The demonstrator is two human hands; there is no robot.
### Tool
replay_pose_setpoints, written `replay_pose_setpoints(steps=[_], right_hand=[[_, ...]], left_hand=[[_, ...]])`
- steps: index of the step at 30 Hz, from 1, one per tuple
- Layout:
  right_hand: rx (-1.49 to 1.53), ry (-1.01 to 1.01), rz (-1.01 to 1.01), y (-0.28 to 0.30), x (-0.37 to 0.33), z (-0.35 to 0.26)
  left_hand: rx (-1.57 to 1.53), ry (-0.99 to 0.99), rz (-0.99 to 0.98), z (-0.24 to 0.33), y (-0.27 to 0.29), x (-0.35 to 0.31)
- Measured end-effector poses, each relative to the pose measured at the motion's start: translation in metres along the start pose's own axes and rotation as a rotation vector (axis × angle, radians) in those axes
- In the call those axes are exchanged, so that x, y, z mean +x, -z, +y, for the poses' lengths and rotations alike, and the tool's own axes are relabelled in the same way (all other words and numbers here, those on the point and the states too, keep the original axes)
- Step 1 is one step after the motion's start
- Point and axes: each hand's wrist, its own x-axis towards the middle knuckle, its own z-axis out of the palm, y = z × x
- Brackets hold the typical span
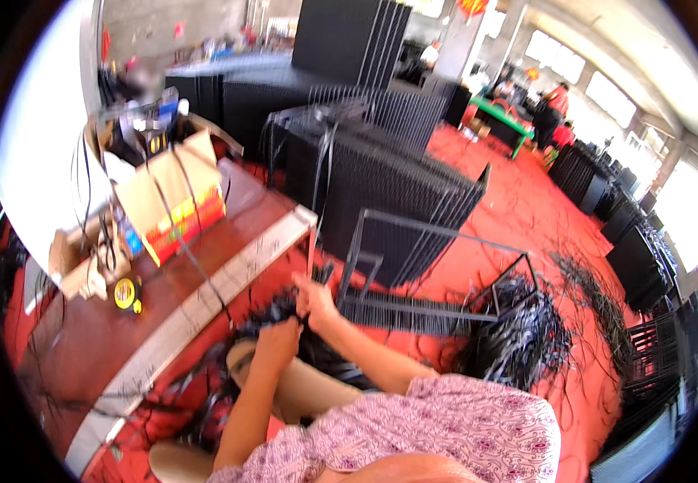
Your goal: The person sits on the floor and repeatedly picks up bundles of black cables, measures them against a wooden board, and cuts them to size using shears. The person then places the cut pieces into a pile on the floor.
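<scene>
My left hand [278, 341] is closed in a fist above my knee, its fingers curled round something too small to make out. Just up and right of it, my right hand [314, 303] is pinched, with the index finger reaching left; what it grips is hidden. Dark strips [333, 360] lie in a tangle beneath both hands and over my legs. Right of my hands stands a thin grey metal frame [446, 226], beside a row of black slats [405, 312]. A big bundle of shiny black strips [518, 342] lies on the floor at the right.
At left, a reddish-brown table [196, 282] with a pale edge holds an open cardboard box [173, 189], a smaller carton [83, 262] and a yellow tape measure [128, 295]. Stacked black panels [389, 185] stand ahead. People [557, 105] are near a green table [503, 119] far right.
</scene>
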Motion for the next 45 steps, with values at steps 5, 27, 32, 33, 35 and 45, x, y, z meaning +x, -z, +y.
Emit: replay_pose_setpoints(steps=[5, 27, 32, 33, 35, 45], right_hand=[[0.042, -0.113, -0.031, 0.01, 0.004, 0.01], [0.032, -0.093, -0.043, 0.016, -0.002, 0.01], [0.017, -0.093, -0.011, 0.012, -0.001, 0.01], [0.019, -0.1, -0.04, 0.014, 0.002, 0.006], [-0.015, -0.122, 0.013, 0.007, -0.007, -0.003], [-0.064, -0.073, -0.02, 0.002, -0.007, 0.001]], left_hand=[[-0.001, 0.089, -0.118, 0.008, 0.002, -0.011], [0.026, 0.047, -0.083, 0.005, -0.002, -0.008], [0.007, 0.043, -0.085, 0.002, -0.007, -0.008], [0.032, 0.028, -0.082, 0.002, -0.005, -0.003], [0.06, 0.001, -0.078, 0.004, -0.005, -0.004], [0.041, 0.006, -0.009, 0.002, -0.003, -0.006]])
